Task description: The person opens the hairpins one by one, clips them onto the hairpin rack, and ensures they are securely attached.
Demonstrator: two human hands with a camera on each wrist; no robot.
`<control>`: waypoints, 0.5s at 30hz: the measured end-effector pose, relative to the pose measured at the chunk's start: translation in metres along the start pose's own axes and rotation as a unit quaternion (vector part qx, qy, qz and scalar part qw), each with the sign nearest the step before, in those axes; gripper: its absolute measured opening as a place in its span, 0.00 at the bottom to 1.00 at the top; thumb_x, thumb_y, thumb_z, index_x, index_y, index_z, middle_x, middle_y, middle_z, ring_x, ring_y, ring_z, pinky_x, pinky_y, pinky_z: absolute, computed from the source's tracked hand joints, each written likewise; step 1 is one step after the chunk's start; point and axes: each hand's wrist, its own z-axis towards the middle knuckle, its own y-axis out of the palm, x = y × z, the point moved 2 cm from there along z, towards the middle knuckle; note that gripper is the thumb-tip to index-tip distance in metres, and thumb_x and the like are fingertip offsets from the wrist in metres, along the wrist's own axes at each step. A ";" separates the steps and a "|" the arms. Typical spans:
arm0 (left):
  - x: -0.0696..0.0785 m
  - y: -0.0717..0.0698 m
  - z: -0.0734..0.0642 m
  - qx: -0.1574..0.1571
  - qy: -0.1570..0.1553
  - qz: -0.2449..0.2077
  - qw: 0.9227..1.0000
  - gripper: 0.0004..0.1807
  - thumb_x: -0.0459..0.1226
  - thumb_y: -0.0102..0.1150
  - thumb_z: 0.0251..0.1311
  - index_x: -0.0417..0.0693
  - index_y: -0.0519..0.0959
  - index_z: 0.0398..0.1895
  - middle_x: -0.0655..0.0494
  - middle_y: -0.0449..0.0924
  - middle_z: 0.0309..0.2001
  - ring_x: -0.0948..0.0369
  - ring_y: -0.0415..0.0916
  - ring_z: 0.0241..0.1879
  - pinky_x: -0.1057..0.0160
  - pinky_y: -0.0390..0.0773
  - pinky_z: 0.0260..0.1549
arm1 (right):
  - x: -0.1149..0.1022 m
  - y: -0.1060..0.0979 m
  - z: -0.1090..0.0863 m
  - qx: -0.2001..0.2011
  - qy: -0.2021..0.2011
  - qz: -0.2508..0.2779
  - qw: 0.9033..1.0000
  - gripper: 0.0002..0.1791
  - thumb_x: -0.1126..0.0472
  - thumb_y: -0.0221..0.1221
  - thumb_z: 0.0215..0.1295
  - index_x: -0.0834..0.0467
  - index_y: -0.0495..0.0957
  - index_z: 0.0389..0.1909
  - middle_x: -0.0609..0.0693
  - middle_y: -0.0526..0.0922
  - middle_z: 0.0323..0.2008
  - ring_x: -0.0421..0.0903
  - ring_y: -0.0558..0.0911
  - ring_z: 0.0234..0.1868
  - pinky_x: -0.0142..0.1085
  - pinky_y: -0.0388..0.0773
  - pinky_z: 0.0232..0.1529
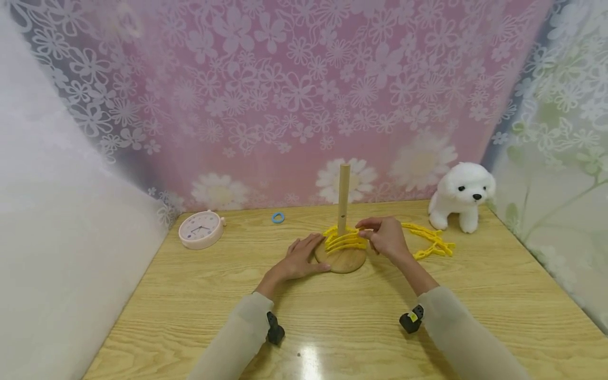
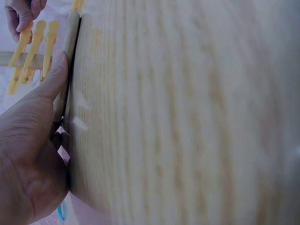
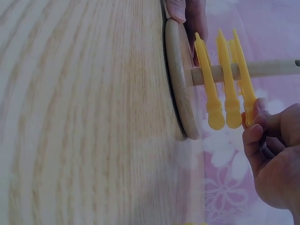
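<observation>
A wooden post (image 1: 344, 198) stands upright on a round wooden base (image 1: 345, 262) on the table. Three yellow plastic clips sit one above another around the lower post, fanned apart at their ends in the right wrist view. My right hand (image 1: 390, 238) pinches the right end of the topmost clip (image 3: 244, 72) between thumb and fingertips. Below it are the middle clip (image 3: 228, 89) and the lowest clip (image 3: 211, 96). My left hand (image 1: 300, 257) rests against the left side of the base, fingers stretched along its edge and the thumb at its front rim.
More yellow plastic clips (image 1: 439, 247) lie on the table right of the base. A white toy dog (image 1: 461, 195) stands at the back right. At the back left are a pale pink clock (image 1: 201, 229) and a small blue ring (image 1: 278, 218). A flowered curtain (image 1: 294, 105) hangs behind.
</observation>
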 end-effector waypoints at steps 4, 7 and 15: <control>-0.001 0.000 0.000 -0.002 -0.007 0.006 1.000 0.48 0.60 0.59 0.71 0.56 0.50 0.85 0.56 0.45 0.85 0.56 0.39 0.84 0.47 0.35 0.80 | 0.001 0.000 0.000 -0.008 -0.001 0.001 1.000 0.07 0.68 0.65 0.71 0.62 0.88 0.46 0.65 0.87 0.27 0.43 0.67 0.09 0.36 0.68 0.12; 0.000 0.000 0.000 -0.004 -0.008 0.004 1.000 0.48 0.60 0.59 0.71 0.56 0.50 0.85 0.56 0.45 0.85 0.56 0.39 0.84 0.47 0.34 0.80 | 0.002 -0.001 0.000 -0.011 -0.002 -0.004 1.000 0.07 0.68 0.65 0.71 0.62 0.88 0.46 0.67 0.85 0.24 0.43 0.67 0.08 0.36 0.67 0.11; 0.001 0.000 -0.001 0.003 0.002 -0.008 1.000 0.48 0.59 0.60 0.71 0.56 0.49 0.86 0.53 0.47 0.84 0.53 0.40 0.84 0.44 0.36 0.80 | 0.002 -0.001 -0.002 -0.023 0.002 0.000 1.000 0.08 0.67 0.66 0.70 0.61 0.88 0.47 0.69 0.83 0.22 0.42 0.67 0.09 0.35 0.66 0.11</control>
